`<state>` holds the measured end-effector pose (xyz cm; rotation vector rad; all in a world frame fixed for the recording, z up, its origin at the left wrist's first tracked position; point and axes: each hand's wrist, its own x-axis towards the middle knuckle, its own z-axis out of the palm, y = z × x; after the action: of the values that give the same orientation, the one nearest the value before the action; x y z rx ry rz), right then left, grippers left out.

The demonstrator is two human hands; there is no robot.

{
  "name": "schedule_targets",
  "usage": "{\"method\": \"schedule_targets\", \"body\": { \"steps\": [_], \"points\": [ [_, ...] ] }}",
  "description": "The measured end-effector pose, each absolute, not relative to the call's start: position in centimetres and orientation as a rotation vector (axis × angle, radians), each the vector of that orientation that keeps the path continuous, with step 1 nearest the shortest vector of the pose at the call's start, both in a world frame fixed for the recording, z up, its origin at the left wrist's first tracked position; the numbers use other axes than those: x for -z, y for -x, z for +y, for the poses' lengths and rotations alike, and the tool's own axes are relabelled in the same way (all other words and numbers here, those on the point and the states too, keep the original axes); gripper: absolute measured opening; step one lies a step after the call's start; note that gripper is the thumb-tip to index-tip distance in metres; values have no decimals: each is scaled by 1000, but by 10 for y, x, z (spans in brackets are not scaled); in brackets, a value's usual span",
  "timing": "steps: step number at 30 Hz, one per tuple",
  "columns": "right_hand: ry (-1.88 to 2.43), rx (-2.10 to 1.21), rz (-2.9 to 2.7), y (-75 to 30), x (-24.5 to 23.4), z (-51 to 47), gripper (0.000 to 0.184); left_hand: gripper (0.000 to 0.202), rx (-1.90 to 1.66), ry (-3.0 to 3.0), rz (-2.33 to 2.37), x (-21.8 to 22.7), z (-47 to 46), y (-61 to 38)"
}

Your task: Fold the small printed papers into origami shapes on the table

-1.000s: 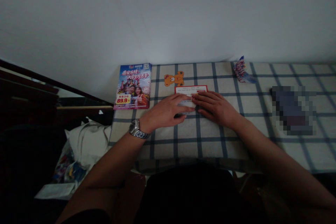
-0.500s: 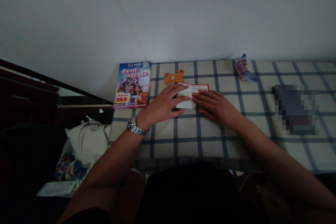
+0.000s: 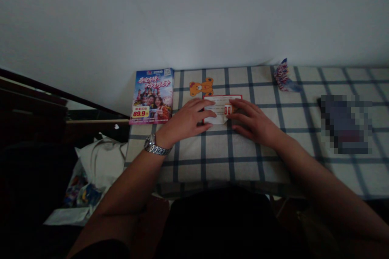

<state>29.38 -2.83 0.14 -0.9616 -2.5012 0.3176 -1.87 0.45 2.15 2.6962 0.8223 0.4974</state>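
A small printed sheet of paper [image 3: 217,108], white with a red border, lies on the checked cloth in front of me. Its right part has a folded flap with red and orange print, and its lower right corner slants. My left hand [image 3: 192,118], a silver watch [image 3: 157,145] at its wrist, rests on the sheet's left side with fingers stretched out and apart. From the other side, my right hand [image 3: 257,124] lays spread fingers over the folded flap; its thumb is off the paper, over the cloth.
A stack of colourful flyers [image 3: 153,95] lies at the table's left end. Behind the sheet is a bear figure [image 3: 201,87]. A crumpled printed piece [image 3: 284,77] stands near the wall, and a blurred dark object [image 3: 346,123] lies right. White bags [image 3: 101,160] sit below, left.
My right hand has shifted slightly, and its fingers are spread wider on the sheet. Red and orange print on the folded flap now shows. My left hand stays nearly in place.
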Motion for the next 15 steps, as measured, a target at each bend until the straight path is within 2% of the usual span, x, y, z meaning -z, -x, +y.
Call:
{"method": "schedule_targets", "body": {
  "steps": [6,11,15],
  "points": [
    [1012,-535,-2264,-299,-8,-28,60,25,-498,-2676,815,-21,6,20],
    [1018,-611,-2255,-302,-11,-28,35,24,-526,-2664,799,-19,8,21],
    [1033,-627,-2225,-300,-11,-28,25,25,-528,-2668,798,-18,8,21]
  ]
}}
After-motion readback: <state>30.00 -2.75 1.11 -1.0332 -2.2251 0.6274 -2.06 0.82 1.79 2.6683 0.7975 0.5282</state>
